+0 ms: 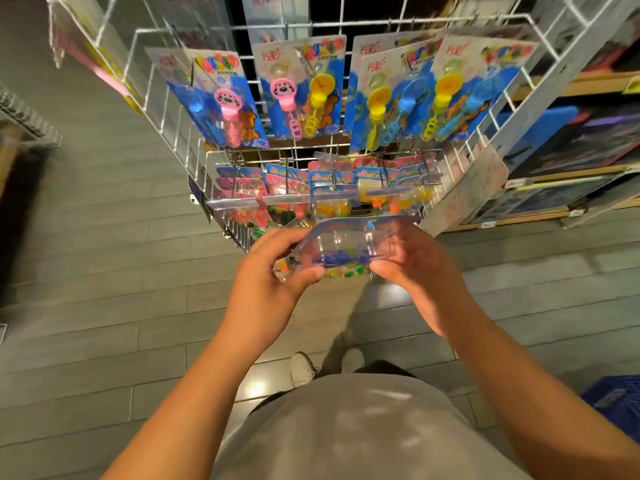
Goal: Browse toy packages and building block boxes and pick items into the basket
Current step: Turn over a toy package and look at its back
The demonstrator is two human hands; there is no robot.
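Note:
Both hands hold one clear blister toy package with a blue card edge and small coloured pieces inside, in front of the rack. My left hand grips its left end, thumb along the near edge. My right hand grips its right end, fingers curled behind it. Above hang blue bubble-wand toy cards on a white wire display rack. Lower hooks carry several small pink and blue toy packs. A blue basket shows at the lower right edge.
Wooden shelves with dark boxed goods stand to the right of the rack. A wire shelf edge pokes in at the left. Grey plank floor spreads around my feet.

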